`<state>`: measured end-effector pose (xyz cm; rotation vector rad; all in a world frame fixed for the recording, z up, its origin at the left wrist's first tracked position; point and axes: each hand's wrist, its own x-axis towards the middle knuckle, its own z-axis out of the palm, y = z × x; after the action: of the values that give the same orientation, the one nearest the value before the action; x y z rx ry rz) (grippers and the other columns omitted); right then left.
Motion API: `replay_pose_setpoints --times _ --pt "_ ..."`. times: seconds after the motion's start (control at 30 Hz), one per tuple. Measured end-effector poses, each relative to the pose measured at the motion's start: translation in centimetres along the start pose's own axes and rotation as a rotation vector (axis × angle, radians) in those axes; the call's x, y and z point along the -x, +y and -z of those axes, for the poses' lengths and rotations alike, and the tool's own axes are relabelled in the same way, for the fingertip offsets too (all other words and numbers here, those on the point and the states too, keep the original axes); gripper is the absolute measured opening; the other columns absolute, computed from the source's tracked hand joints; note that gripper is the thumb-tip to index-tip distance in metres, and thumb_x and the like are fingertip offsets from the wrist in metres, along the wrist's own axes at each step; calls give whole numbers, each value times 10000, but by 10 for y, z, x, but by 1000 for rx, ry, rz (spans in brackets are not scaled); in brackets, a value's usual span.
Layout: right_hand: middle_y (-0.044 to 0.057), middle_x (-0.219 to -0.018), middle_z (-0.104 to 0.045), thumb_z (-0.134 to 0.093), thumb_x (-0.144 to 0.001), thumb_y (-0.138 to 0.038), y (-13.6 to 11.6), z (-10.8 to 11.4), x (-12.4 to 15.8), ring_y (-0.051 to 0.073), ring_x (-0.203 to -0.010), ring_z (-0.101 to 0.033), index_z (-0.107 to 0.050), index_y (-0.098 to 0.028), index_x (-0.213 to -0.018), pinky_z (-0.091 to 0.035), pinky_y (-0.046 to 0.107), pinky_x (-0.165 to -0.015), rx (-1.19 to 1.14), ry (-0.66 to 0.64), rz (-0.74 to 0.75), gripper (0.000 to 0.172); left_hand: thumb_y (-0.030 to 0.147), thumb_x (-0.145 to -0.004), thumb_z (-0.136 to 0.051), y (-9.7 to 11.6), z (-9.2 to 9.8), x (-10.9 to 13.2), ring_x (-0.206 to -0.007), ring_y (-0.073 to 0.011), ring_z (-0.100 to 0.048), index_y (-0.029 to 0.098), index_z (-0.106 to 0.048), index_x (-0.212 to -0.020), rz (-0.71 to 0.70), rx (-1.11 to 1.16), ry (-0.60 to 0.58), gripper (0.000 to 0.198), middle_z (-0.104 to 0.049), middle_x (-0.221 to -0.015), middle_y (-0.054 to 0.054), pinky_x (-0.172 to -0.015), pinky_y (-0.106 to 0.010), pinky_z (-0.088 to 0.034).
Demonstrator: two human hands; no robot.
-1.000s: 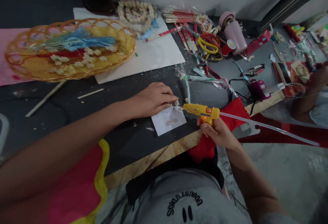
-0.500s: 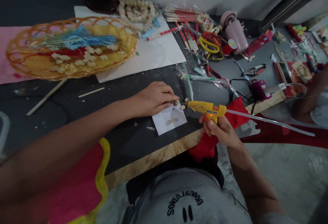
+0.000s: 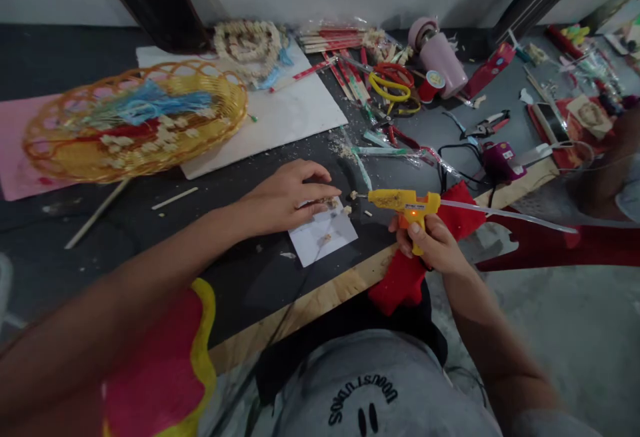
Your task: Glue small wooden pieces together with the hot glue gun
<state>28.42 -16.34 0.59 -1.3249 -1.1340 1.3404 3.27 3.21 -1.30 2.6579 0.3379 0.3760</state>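
My right hand (image 3: 427, 240) is wrapped round the handle of a yellow glue gun (image 3: 400, 200), whose orange light is lit. A clear glue stick (image 3: 505, 215) juts from its back. The nozzle points left, near a small beige piece (image 3: 353, 195). My left hand (image 3: 290, 197) rests over the upper left part of a small white paper (image 3: 320, 240), thumb and fingers close round a small beige-brown piece (image 3: 327, 202); how firmly it is held is hard to see. Another little piece (image 3: 326, 238) lies on the paper.
A yellow woven basket (image 3: 135, 160) with blue tassels stands at the left on a white board (image 3: 300, 107). Yellow-handled scissors (image 3: 390, 89), a pink bottle (image 3: 445, 64) and a purple device (image 3: 501, 160) lie behind the glue gun. Another person's arm (image 3: 607, 177) is at the right.
The glue gun's nozzle has drawn away from my left fingers, leaving a wider gap. My left fingers have spread slightly over the paper. The whole view has shifted a little.
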Motion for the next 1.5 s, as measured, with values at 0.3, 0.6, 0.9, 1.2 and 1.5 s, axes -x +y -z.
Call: replay_pose_setpoints --times 0.3,0.6,0.9,1.2,1.5 --pt "38 -941 -638 -625 -903 -501 19 3 3 73 -510 -425 -574 -225 -953 -399 240 -426 -271 259 43 286 347 -944 -543 33 -7 -29 -1127 -301 -512 237 -737 -1071 9 -129 -39 256 -679 -1095 -80 -989 -495 -346" --pt "-30 -651 -539 -638 -908 -474 19 6 8 86 -465 -414 -604 -213 -939 -371 251 -438 -368 241 97 265 327 -956 -513 43 -2 -33 -1131 -289 -516 226 -746 -1012 82 -29 -63 260 -737 -1077 -71 -1017 -489 -314" --pt "-18 -646 -511 -561 -955 -509 13 1 22 104 -509 -439 -631 -205 -1000 -344 265 -470 -186 12 185 315 403 -850 -650 54 19 -17 -888 -164 -676 211 -761 -1015 434 466 204 276 -732 -1045 -46 -826 -253 -522" --pt "-11 -722 -504 -489 -1004 -460 15 -8 22 120 -598 -451 -615 -231 -1081 -367 283 -551 42 -69 182 273 346 -798 -690 60 8 -7 -862 -161 -698 185 -645 -1247 499 647 244 479 -733 -1004 -57 -834 -291 -568" --pt "16 -805 -536 -481 -1003 -460 12 -12 17 120 -622 -466 -604 -209 -1047 -383 274 -557 199 -75 195 284 323 -830 -636 57 6 -5 -852 -143 -684 208 -583 -1351 429 537 208 536 -734 -990 -35 -830 -260 -551"
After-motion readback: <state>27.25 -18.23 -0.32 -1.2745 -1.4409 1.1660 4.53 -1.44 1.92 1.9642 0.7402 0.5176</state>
